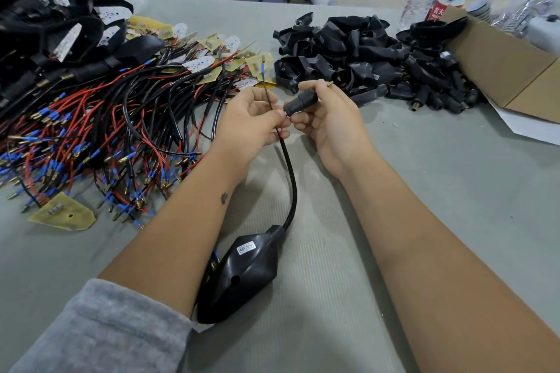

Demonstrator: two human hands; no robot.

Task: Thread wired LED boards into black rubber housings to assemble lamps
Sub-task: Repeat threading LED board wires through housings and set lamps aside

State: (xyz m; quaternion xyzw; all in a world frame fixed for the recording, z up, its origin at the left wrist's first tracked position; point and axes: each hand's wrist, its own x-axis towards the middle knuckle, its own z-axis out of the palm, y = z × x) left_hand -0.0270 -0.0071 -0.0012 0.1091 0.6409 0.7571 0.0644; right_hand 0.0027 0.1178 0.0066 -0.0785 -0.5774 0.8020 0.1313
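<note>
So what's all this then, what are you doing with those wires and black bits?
A person is assembling lamps at a grey table. The right hand grips a small black rubber sleeve, while the left hand pinches thin red and black wires at its opening. Those wires run from a black cable out of a black rubber lamp housing lying between the forearms. Wired boards lie piled to the left, spare black housings behind.

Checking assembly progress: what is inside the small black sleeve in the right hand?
A brass-tipped wire end pokes out of the small black sleeve past the right hand; red and black wires enter beside the left hand. Its interior is covered.
</note>
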